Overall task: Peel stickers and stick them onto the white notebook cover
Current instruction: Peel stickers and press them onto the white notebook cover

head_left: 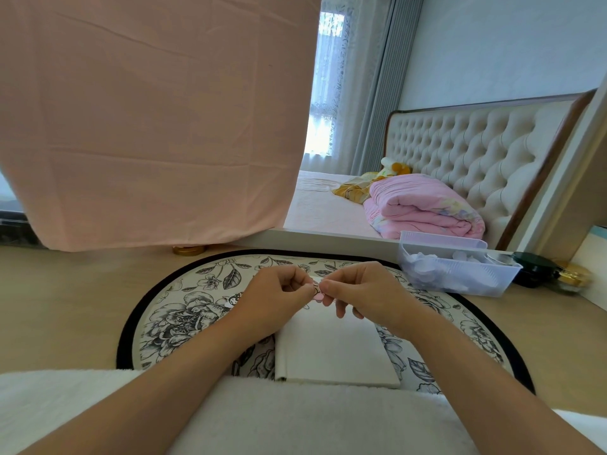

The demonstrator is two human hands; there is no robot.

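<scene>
Both our left hand (279, 292) and right hand (361, 290) pinch one small pink sticker (317, 296); light and flimsy, we judge it best gripped by its edges.

home bedroom, tufted headboard (476, 152), folded quilt (423, 208)

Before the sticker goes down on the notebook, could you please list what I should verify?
1. Grip on the sticker: ok, pinched between the left hand and the right hand.
2. Backing fully peeled: cannot tell, the fingers hide it.
3. The white notebook lies flat on the floral mat: ok.
4. Free space on the cover: ok, the near part is bare.
5. Hands above the notebook: ok, over its far end.
</scene>
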